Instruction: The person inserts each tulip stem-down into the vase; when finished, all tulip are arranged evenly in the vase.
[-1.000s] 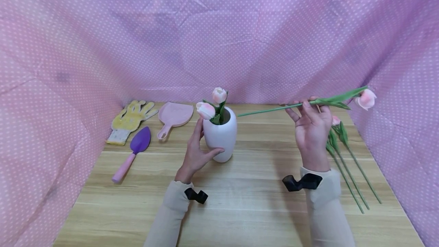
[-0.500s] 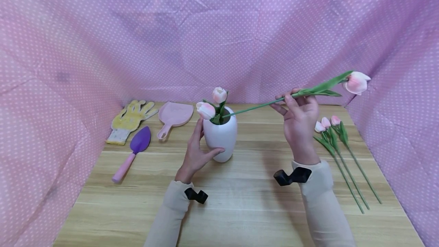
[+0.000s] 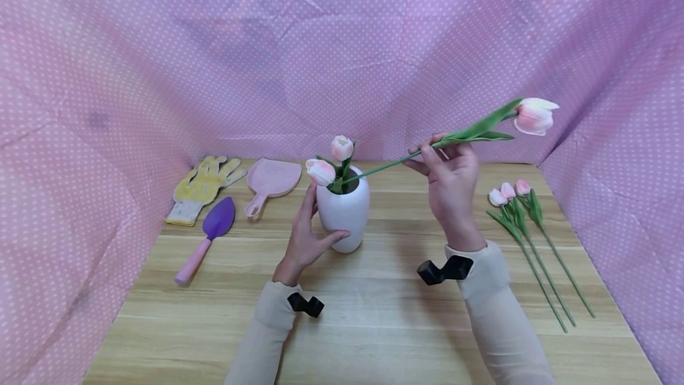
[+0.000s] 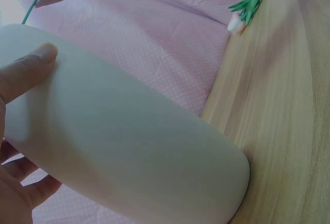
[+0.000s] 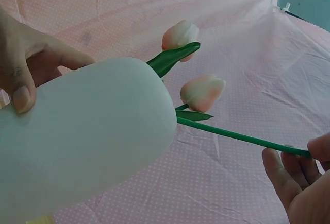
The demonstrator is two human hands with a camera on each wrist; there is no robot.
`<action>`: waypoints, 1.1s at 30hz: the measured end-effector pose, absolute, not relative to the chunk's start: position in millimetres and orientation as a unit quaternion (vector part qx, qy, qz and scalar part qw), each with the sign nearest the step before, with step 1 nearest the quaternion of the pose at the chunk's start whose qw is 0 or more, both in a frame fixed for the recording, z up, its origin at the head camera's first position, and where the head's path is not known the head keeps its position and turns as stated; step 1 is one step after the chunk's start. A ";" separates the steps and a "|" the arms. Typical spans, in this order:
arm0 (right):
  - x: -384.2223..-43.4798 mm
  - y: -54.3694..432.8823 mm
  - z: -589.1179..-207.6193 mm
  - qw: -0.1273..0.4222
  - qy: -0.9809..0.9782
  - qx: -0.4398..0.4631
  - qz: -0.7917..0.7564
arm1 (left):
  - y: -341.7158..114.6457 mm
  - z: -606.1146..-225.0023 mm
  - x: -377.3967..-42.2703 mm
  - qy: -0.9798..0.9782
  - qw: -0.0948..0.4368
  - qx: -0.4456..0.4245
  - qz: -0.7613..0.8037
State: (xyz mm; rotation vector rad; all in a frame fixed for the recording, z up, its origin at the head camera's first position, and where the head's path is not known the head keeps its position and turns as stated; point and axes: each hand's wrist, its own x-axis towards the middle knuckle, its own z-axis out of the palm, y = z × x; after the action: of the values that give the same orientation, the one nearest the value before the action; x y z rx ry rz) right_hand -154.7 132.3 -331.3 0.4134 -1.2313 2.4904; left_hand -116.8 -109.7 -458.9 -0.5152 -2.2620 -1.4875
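A white vase [image 3: 344,215] stands on a wooden table [image 3: 374,325], slightly left of centre. Two pink-and-white tulips, a lower one [image 3: 320,172] and a higher one [image 3: 342,148], show their blooms above its rim. A third, the held tulip [image 3: 481,125], slants from the vase's mouth towards two o'clock, bloom uppermost. Its bare stem crosses the rim; how deep the end lies is hidden.

The right hand [image 3: 454,189], between two and three o'clock of the vase, pinches that stem just below the leaves, with thumb and fingers close together. Gripping there probably leaves the thin end free at the mouth and the petals uncrushed.

The left hand [image 3: 307,242], at eight o'clock, is wrapped around the vase's side, thumb in front, fingers behind, seemingly to steady it.

Further out, near three o'clock, three spare tulips [image 3: 519,218] lie with stems towards the viewer, perhaps for easy picking up. At ten o'clock lies a pink dustpan [image 3: 275,178]; towards nine, a yellow glove [image 3: 205,186] and a purple trowel [image 3: 218,220], apparently set aside. Pink dotted cloth [image 3: 342,46] hangs behind.
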 end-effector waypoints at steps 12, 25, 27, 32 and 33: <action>-163.1 110.8 -338.0 0.129 -0.516 0.149 0.834 | -110.2 -459.2 -118.1 -0.804 0.194 -0.188 -0.530; -167.7 98.0 -344.2 0.095 -0.540 0.157 0.821 | -109.7 -457.8 -117.4 -0.806 0.191 -0.184 -0.530; -168.2 96.7 -346.0 0.094 -0.556 0.164 0.810 | -110.0 -457.4 -117.3 -0.806 0.192 -0.184 -0.528; -167.3 93.5 -351.6 0.090 -0.593 0.183 0.779 | -110.5 -456.8 -117.2 -0.806 0.191 -0.187 -0.528; -167.0 93.0 -352.9 0.086 -0.596 0.184 0.777 | -110.5 -457.0 -117.2 -0.806 0.191 -0.187 -0.528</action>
State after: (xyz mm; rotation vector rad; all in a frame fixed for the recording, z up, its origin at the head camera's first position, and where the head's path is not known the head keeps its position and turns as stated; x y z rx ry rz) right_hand -167.0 93.0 -352.9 0.5491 -1.7755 2.3147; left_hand -117.2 -110.5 -457.0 -0.5255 -2.2644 -1.4844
